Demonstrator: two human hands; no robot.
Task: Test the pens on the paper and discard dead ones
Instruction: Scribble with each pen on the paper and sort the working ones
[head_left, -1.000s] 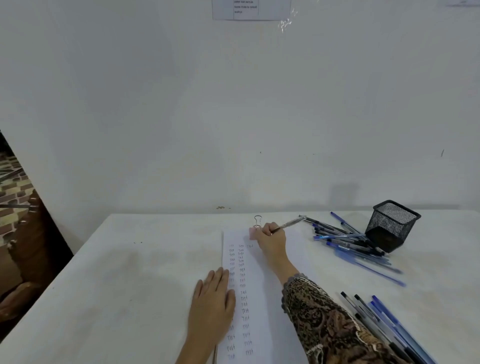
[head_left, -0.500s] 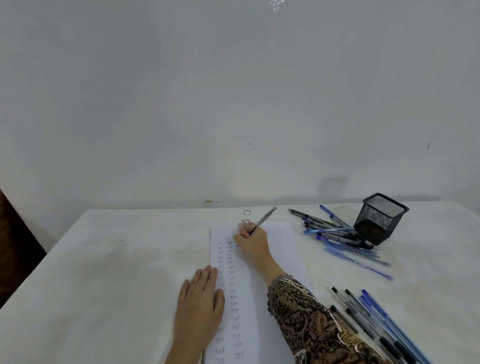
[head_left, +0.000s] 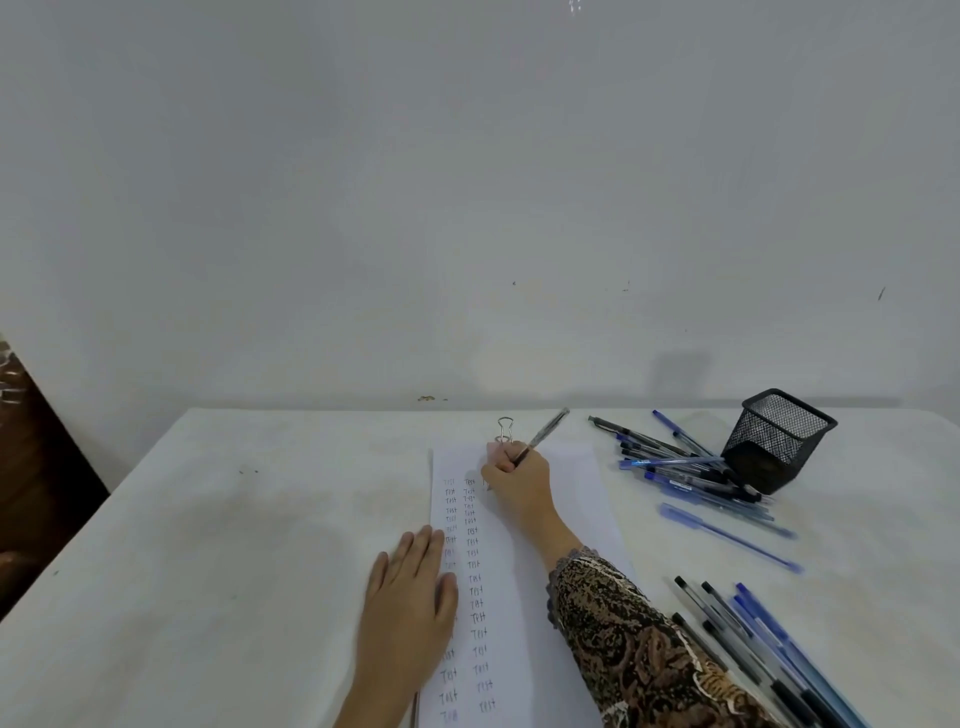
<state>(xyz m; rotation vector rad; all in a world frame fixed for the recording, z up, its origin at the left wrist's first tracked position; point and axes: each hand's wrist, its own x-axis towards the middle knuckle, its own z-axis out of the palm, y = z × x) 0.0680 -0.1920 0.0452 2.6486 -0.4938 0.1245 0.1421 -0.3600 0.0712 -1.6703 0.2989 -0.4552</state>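
Fingers (head_left: 426, 548) of the left hand (head_left: 408, 608) lie straight and close together, pressed flat on the left edge of the paper (head_left: 587, 499), with the wrist cut off by the near frame edge. This hand covers part of the left column of writing. The paper is a long white sheet on a pale, faintly smudged table (head_left: 234, 545). It carries two columns of small handwritten words in dark and blue ink, blurred at the near end where the sheet runs out of view.

At the far end of the sheet the right hand (head_left: 517, 480) has its fingers curled, pinching a slim pen (head_left: 543, 434) with a clear barrel that slants up to the far right. The pen's tip is hidden behind the fingers, so I cannot tell whether it touches the paper. Just beyond the knuckles a wire binder clip (head_left: 505, 428) stands at the sheet's far edge, its base hidden by the hand. A brown patterned sleeve (head_left: 639, 654) with a lacy cuff covers the forearm.

To the right, a loose heap of blue and black stick pens (head_left: 691, 478) lies against a black wire-mesh cup (head_left: 776, 441), square in section and tipped over towards them. Another row of pens (head_left: 753, 639) lies at the near right, its lower ends cut off by the frame.
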